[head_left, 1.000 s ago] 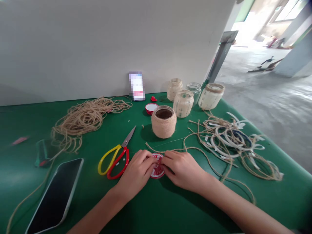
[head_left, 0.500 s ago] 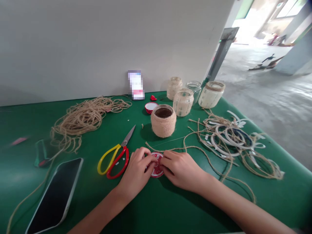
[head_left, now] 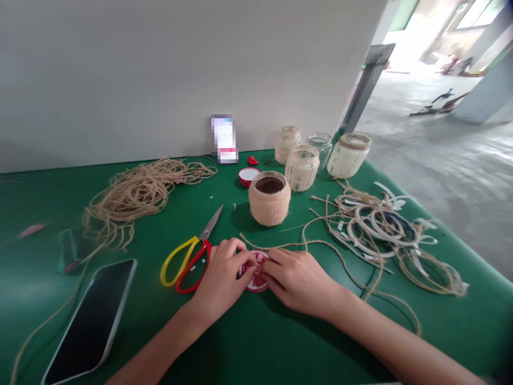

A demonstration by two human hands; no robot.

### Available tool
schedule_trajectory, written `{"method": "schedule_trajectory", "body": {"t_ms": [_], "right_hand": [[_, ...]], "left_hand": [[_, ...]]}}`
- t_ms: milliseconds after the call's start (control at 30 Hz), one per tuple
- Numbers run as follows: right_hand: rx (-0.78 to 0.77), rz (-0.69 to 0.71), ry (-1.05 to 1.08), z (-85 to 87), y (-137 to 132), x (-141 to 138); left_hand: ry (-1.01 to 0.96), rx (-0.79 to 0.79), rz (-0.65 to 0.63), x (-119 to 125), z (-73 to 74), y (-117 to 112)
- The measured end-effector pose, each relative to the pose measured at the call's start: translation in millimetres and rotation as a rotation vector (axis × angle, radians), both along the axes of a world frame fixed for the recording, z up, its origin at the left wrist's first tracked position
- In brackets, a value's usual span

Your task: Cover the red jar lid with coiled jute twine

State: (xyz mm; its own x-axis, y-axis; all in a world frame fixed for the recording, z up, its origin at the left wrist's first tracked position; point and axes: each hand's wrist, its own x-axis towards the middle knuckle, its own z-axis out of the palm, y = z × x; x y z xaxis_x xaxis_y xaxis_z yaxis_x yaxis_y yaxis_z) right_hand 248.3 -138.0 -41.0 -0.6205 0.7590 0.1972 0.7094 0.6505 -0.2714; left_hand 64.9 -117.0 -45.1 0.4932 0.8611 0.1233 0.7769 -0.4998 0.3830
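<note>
Two hands on illegible red lid

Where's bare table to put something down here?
Bare: the near edge between the forearms, below left hand and right hand, both pinching the lid; between phone and scissors; between twine pile and wrapped jar. Crowded: tape rings and loose twine at right, jars at back.

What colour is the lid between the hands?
Red with white markings. The lid shows in the head view, partly hidden.
</note>
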Motion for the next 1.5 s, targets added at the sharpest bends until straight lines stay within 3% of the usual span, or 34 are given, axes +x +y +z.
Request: {"method": "schedule_trajectory", "body": {"t_ms": [167, 500, 667, 967, 1333, 1500], "right_hand": [[0.074, 0.03, -0.058, -1.0, -0.2, 0.6], [0.044, 0.055, -0.038, -6.9, 0.7, 0.1], [-0.035, 0.014, 0.007, -3.5, 0.2, -0.3], [-0.093, -0.01, 0.004, -3.0, 1.8, 0.9], [-0.069, -0.007, -0.014, -3.7, 2.1, 0.8], [-0.078, -0.009, -0.005, -3.9, 1.9, 1.1]], "left_hand": [[0.044, 0.071, -0.114, -1.9, 3.8, 4.4], [0.257, 0.139, -0.356, -5.9, 20.8, 2.7], [0.321, 0.178, -0.364, -7.5, 27.8, -7.1], [0.1, 0.108, -0.226, -10.9, 17.9, 8.6], [0.281, 0.308, -0.358, 0.4, 22.4, 12.7], [0.383, 0.401, -0.457, 0.3, 17.5, 15.5]]}}
